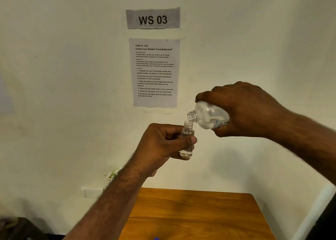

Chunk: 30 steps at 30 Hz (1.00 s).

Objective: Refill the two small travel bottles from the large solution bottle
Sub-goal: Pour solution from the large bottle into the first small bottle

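Note:
My left hand [161,145] grips a small clear travel bottle [187,139], uncapped and upright, held high in front of the wall. Clear liquid shows in its lower part. My right hand [243,110] holds the large clear solution bottle [209,115] tipped on its side, its open threaded mouth pointing left and down, just above the small bottle's opening. The large bottle's rear half is hidden under my fingers. A second travel bottle and the caps are out of view.
A wooden table [196,214] lies below, with a small blue object [156,238] at the bottom edge. A task sheet [154,72] and a "WS 03" sign [153,19] hang on the white wall. A wall socket [91,192] sits at lower left.

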Motion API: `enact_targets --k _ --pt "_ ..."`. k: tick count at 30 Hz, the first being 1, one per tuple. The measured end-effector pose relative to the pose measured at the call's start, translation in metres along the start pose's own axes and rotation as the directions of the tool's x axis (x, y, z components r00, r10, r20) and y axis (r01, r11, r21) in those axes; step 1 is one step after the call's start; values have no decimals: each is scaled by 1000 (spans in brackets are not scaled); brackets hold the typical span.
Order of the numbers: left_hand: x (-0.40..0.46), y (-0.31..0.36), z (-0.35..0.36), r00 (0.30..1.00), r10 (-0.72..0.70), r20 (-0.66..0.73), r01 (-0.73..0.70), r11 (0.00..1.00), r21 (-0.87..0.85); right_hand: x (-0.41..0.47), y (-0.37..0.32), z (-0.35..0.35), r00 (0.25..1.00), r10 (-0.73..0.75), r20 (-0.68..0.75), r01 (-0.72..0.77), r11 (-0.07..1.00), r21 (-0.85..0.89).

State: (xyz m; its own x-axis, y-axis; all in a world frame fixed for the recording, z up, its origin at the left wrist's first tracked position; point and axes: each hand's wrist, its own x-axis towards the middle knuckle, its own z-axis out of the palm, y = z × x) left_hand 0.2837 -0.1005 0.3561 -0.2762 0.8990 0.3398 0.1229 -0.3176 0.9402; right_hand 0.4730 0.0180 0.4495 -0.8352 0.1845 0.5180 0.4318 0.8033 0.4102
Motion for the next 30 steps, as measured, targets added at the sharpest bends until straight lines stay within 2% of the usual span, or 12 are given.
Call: enact_targets --k 24,30 --pt "-1 -3 3 1000 10 4 -10 1000 10 -8 -1 4 1000 19 -3 -19 999 44" --pt "-1 -9 3 1000 19 2 -19 1000 -1 -14 -6 17 995 93 32 -97 983 158"
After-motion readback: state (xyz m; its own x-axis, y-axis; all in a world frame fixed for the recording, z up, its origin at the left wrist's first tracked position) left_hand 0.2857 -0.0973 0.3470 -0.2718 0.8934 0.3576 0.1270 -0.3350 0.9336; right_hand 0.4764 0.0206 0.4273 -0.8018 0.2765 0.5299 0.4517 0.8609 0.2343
